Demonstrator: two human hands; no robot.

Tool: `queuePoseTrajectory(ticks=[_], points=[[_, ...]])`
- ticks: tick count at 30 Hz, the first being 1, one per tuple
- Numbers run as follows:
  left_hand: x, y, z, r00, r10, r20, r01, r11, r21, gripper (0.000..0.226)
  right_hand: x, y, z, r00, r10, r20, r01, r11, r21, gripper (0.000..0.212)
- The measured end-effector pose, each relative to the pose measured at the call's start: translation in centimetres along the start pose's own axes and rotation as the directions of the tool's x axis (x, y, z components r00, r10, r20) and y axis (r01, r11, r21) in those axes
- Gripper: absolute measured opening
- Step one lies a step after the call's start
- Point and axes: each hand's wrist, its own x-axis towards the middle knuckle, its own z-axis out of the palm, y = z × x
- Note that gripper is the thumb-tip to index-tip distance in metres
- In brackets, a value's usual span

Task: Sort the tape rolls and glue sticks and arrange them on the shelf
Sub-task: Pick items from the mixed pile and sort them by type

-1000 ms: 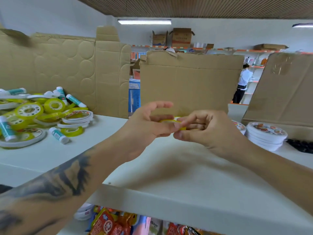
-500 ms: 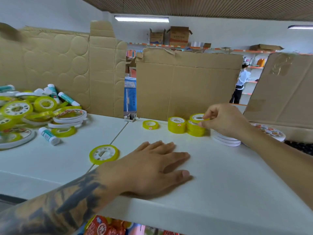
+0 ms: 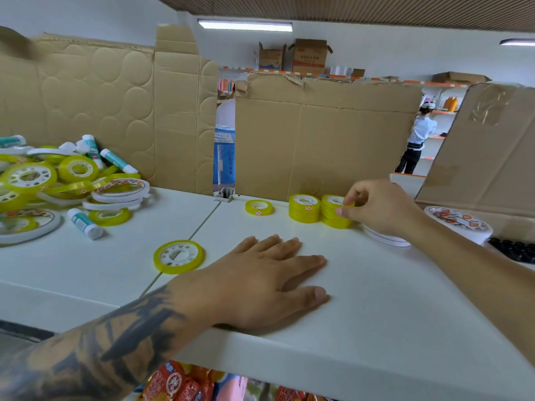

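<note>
A small yellow tape roll, lately passed between both hands, is being pinched onto the right-hand stack of yellow tape rolls (image 3: 335,212) by the right hand (image 3: 376,208); the flat, relaxed left hand (image 3: 269,279) is being rested on the white shelf (image 3: 390,299), so sorting is being advanced.

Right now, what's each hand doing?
Left hand: open, flat on the shelf.
Right hand: fingers pinch the top roll of the right yellow tape stack.
</note>
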Motion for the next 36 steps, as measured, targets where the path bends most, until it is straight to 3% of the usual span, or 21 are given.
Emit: queuePoseTrajectory(ticks=[10, 12, 15, 18, 21, 25, 28, 32, 36], points=[[-0.1, -0.1, -0.2, 0.999, 0.01, -0.034, -0.012, 0.999, -0.046, 0.065, -0.3, 0.0, 0.1, 1.0, -0.017, 0.021, 0.018, 0.999, -0.048, 0.018], [-0.2, -0.3, -0.6, 0.996, 0.014, -0.091, -0.019, 0.999, -0.046, 0.065, -0.4, -0.3, -0.1, 1.0, -0.019, 0.02, 0.02, 0.998, -0.058, 0.018], [-1.3, -1.2, -1.7, 0.959, 0.023, -0.283, -0.008, 0.998, 0.056, 0.068, -1.2, -1.2, -0.3, 0.998, -0.06, 0.006, 0.06, 0.99, -0.127, 0.018], [-3.9, -3.7, -3.8, 0.921, -0.119, -0.371, 0.062, 0.985, -0.162, 0.064, -2.5, -3.0, 0.2, 0.987, -0.159, -0.013, 0.154, 0.972, -0.18, 0.021], [-6.8, -7.2, -5.2, 0.917, -0.249, -0.31, 0.174, 0.952, -0.25, 0.078, -3.7, -4.9, 1.4, 0.958, -0.283, 0.037, 0.285, 0.942, -0.179, 0.032], [-8.9, -9.7, -5.5, 0.929, -0.337, -0.154, 0.296, 0.924, -0.242, 0.09, -5.2, -7.8, 2.2, 0.917, -0.367, 0.154, 0.384, 0.918, -0.1, 0.031], [-9.1, -10.1, -4.9, 0.929, -0.348, -0.122, 0.314, 0.92, -0.234, 0.088, -6.5, -9.7, 2.5, 0.891, -0.406, 0.205, 0.419, 0.907, -0.026, 0.03], [-8.7, -10.0, -4.1, 0.916, -0.345, -0.204, 0.291, 0.923, -0.252, 0.09, -8.4, -11.0, 2.9, 0.858, -0.458, 0.232, 0.441, 0.889, 0.126, 0.029], [-8.2, -8.6, -3.8, 0.91, -0.292, -0.295, 0.175, 0.914, -0.366, 0.089, -9.7, -11.6, 3.1, 0.854, -0.485, 0.188, 0.435, 0.864, 0.252, 0.028]])
